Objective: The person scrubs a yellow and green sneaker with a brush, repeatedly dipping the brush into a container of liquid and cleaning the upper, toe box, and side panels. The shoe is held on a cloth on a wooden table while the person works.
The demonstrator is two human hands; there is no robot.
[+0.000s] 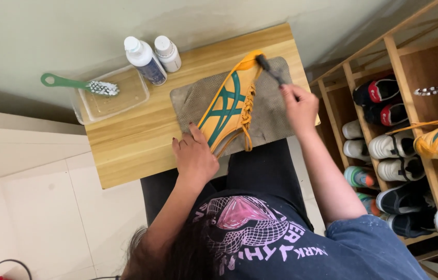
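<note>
A yellow sneaker with green stripes [232, 103] lies on its side on a grey cloth [276, 114] spread over a small wooden table [131, 140]. My left hand [194, 155] presses down on the heel end of the sneaker. My right hand [299, 106] grips a small black brush [270, 68], whose head touches the toe of the sneaker.
A clear plastic tub [112, 101] with a green-handled brush [79, 84] resting on it sits at the table's left end, beside two white-capped bottles [152, 57]. A wooden shoe rack [411, 129] full of shoes stands to the right. Wall behind, tiled floor at left.
</note>
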